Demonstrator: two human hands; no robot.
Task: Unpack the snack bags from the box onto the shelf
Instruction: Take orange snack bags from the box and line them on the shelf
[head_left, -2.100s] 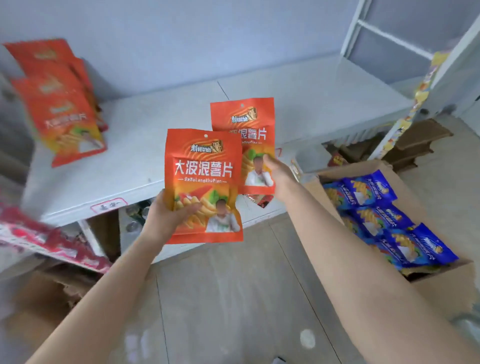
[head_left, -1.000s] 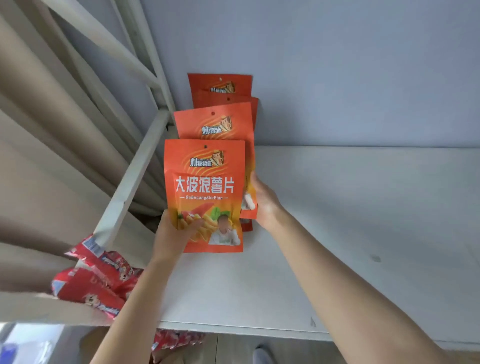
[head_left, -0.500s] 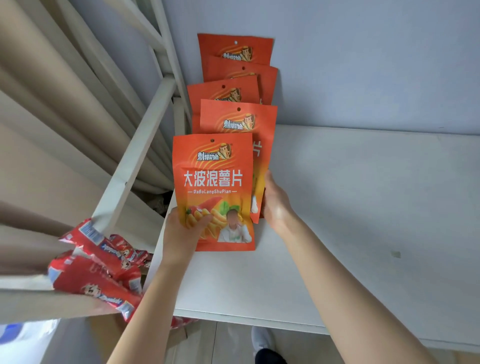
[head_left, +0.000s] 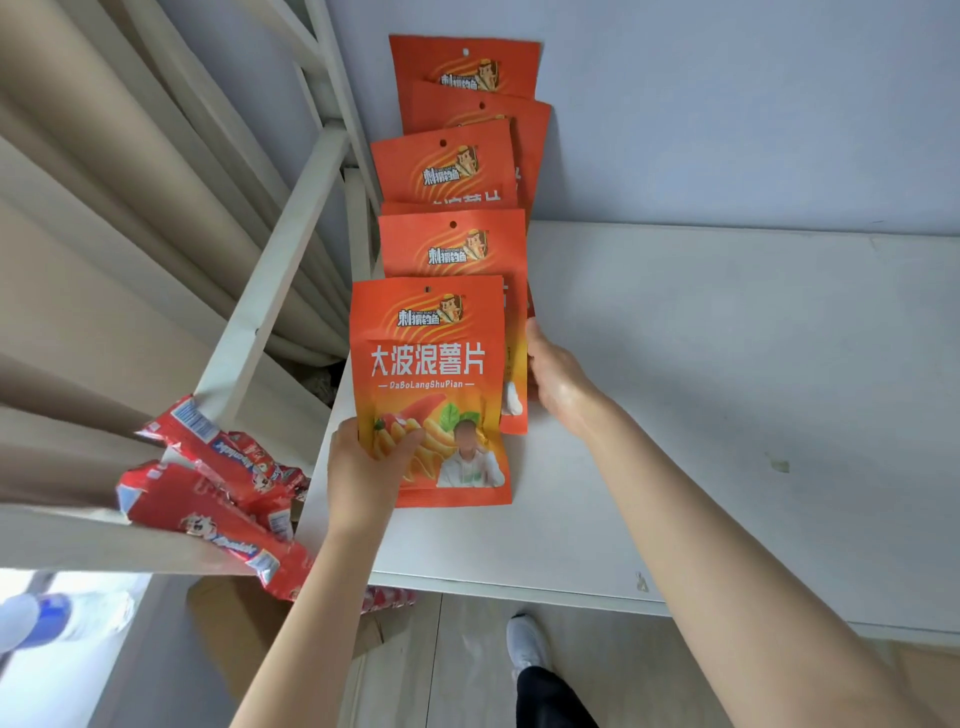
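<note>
A row of orange chip bags stands on the white shelf (head_left: 701, 415), leaning back toward the wall. My left hand (head_left: 363, 462) grips the lower left corner of the front orange bag (head_left: 431, 364), thumb across its face. Behind it stands a second orange bag (head_left: 457, 244); my right hand (head_left: 556, 379) holds its right edge, fingers hidden behind the pack. Three more orange bags (head_left: 447, 171) are lined up further back, the rearmost against the wall. The box is out of sight.
A white shelf frame post (head_left: 270, 291) slopes along the left of the row. Red snack packs (head_left: 218, 499) lie on a lower ledge at left. Beige curtains hang behind the frame. A shoe (head_left: 524, 644) shows on the floor below the shelf edge.
The view swung from the box to the shelf's left end. Both bags came down into the row; my right hand's bag now stands behind the front one.
</note>
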